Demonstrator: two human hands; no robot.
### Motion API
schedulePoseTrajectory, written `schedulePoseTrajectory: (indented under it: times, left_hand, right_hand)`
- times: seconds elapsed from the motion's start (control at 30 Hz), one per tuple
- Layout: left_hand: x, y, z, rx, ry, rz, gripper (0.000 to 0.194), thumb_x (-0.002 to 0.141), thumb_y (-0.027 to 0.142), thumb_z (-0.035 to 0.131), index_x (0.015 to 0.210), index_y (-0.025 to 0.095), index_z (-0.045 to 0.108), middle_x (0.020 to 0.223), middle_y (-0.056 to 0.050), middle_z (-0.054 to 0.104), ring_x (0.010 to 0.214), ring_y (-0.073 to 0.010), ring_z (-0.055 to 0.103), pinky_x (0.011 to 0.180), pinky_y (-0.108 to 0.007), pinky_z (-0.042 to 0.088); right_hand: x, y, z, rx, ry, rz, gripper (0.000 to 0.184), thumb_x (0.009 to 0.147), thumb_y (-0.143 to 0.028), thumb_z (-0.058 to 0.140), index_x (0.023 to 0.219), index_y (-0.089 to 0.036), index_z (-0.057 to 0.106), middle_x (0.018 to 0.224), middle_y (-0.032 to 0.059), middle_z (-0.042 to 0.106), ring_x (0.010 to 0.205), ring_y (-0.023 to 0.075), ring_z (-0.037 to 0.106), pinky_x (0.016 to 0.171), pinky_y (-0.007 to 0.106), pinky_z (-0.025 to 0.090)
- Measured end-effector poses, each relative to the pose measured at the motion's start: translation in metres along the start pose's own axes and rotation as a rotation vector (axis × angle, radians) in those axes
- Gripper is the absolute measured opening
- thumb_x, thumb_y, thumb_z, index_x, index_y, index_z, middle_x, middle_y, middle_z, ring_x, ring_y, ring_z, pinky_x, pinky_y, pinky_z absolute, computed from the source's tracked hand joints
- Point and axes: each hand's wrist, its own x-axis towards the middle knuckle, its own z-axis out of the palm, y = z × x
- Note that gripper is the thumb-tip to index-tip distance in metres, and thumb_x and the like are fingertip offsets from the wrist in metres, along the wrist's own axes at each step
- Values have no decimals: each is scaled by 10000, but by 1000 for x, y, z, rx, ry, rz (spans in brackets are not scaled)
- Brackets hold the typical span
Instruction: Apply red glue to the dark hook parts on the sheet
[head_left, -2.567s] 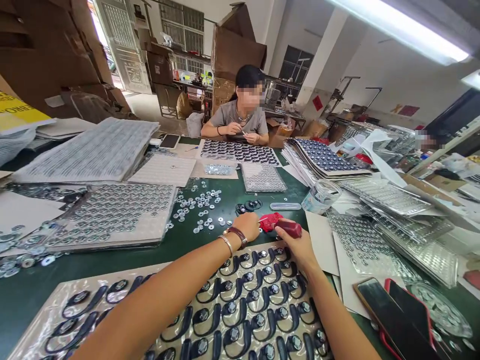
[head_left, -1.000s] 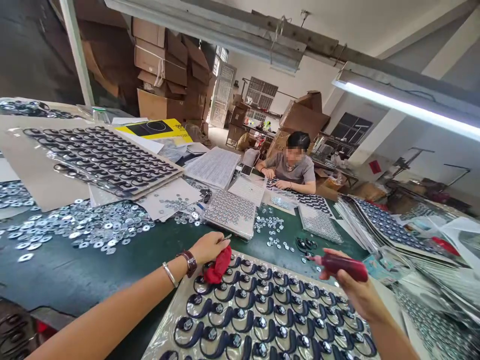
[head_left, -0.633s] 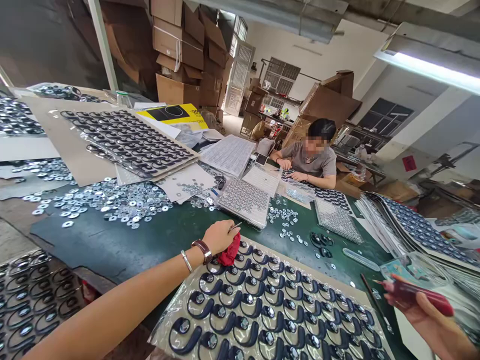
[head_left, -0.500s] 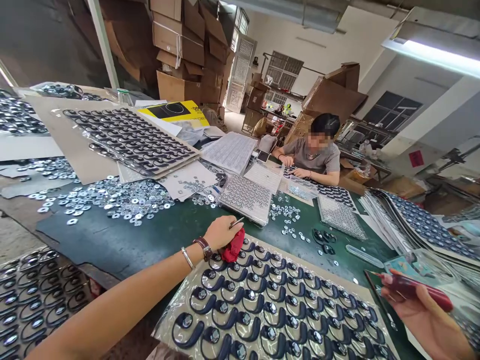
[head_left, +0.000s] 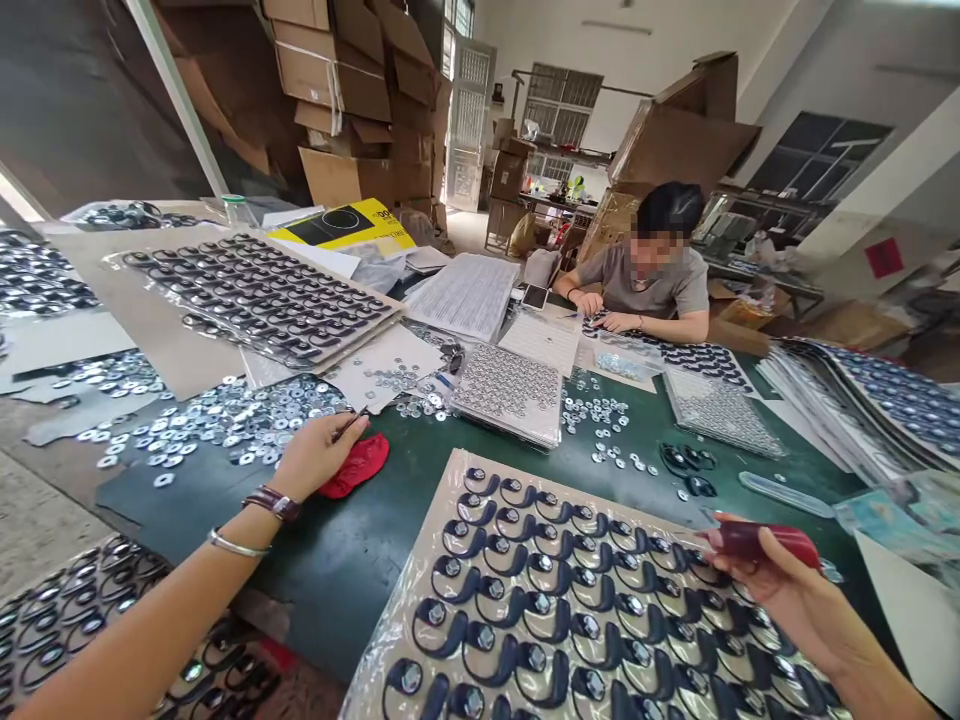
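At the left edge of the loose washers, my left hand point(head_left: 319, 455) is closed on slim tweezers point(head_left: 346, 428). A crumpled red cloth point(head_left: 358, 468) lies on the table right against its fingers; whether they grip it I cannot tell. My right hand point(head_left: 787, 590) is wrapped round a dark red bottle with a narrow tip point(head_left: 765, 543), held sideways over the right edge of a card sheet. On that plastic-covered card sheet point(head_left: 469, 470) sit rows of dark hook-shaped pieces point(head_left: 541, 605), each with a shiny round centre.
Silvery washers point(head_left: 247, 415) are heaped on the green tabletop point(head_left: 330, 560). A washer-covered board point(head_left: 510, 390) stands beyond the sheet, with another filled card point(head_left: 262, 295) at left. A person point(head_left: 645, 270) sits working across the table. Stacked sheets point(head_left: 885, 410) lie at right.
My left hand has moved left, off the sheet's corner, to the washers, and the red cloth is now on the table. My right hand has moved left with the bottle, over the sheet's edge.
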Motion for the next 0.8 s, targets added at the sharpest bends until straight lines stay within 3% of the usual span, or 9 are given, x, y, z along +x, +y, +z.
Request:
schedulePoseTrajectory:
  times: [0.07, 0.13, 0.27, 0.33, 0.4, 0.47, 0.57, 0.7, 0.8]
  left_hand:
    - [-2, -3, -5, 46, 55, 20, 281, 910, 377, 550, 1048, 135, 581, 985, -50, 593, 856, -167, 597, 781, -362, 514]
    - [-5, 4, -7, 43, 111, 78, 293, 919, 415, 503, 988, 150, 605, 912, -44, 563, 825, -168, 574, 797, -362, 493]
    - [-17, 41, -3, -53, 16, 301, 338, 965, 392, 366, 951, 188, 635, 995, -61, 534, 949, -178, 574, 847, -310, 482]
    - [-25, 59, 6, -80, -45, 397, 276, 960, 342, 407, 1012, 187, 629, 955, -58, 531, 895, -164, 593, 776, -279, 497]
    - [-34, 71, 16, -77, -80, 630, 260, 960, 237, 426, 1163, 200, 585, 883, -44, 568, 787, -134, 584, 683, -241, 493]
    - [-41, 75, 26, -57, -60, 842, 245, 935, 182, 494, 1163, 163, 583, 878, -48, 624, 765, -124, 596, 679, -226, 502]
    - [-46, 73, 35, 28, -111, 1037, 270, 942, 140, 460, 1178, 103, 585, 994, -95, 672, 922, -165, 637, 852, -282, 527]
    - [-48, 70, 40, 125, -176, 1107, 306, 970, 180, 395, 1178, 117, 610, 1120, -110, 668, 1076, -197, 624, 952, -323, 516]
    - [-50, 71, 45, 120, -132, 1140, 290, 966, 197, 428, 1157, 98, 623, 1141, -96, 674, 1119, -188, 611, 1024, -331, 471]
  right_hand:
    - [3, -6, 15, 25, 36, -21, 349, 708, -377, 751, 983, -164, 727, 920, 131, 744, 729, 236, 702, 692, 299, 609]
    - [4, -12, 43, 72, 32, -40, 344, 716, -440, 738, 941, -179, 730, 837, 117, 734, 668, 214, 674, 606, 295, 603]
    - [6, -12, 135, 78, -112, 35, 439, 664, -566, 748, 861, -175, 705, 654, 55, 660, 505, 146, 575, 399, 225, 487]
    - [12, -6, 186, 77, -215, 34, 384, 690, -523, 750, 825, -173, 671, 573, 7, 596, 429, 90, 481, 360, 181, 406]
    - [21, 3, 228, 93, -301, 13, 336, 713, -474, 749, 807, -170, 640, 502, -30, 523, 408, 71, 431, 360, 159, 355]
    - [32, 11, 259, 106, -352, 6, 329, 741, -467, 726, 774, -158, 616, 482, -37, 508, 406, 60, 415, 354, 141, 302]
    - [48, 20, 283, 52, -385, -33, 341, 795, -487, 664, 757, -157, 589, 479, -30, 523, 394, 71, 430, 339, 156, 269]
    - [58, 29, 294, -97, -441, -65, 377, 827, -508, 608, 728, -144, 585, 499, 7, 588, 367, 76, 451, 339, 186, 291]
    - [56, 34, 299, -197, -449, -139, 347, 807, -480, 639, 749, -139, 606, 523, 19, 625, 380, 76, 481, 350, 187, 322]
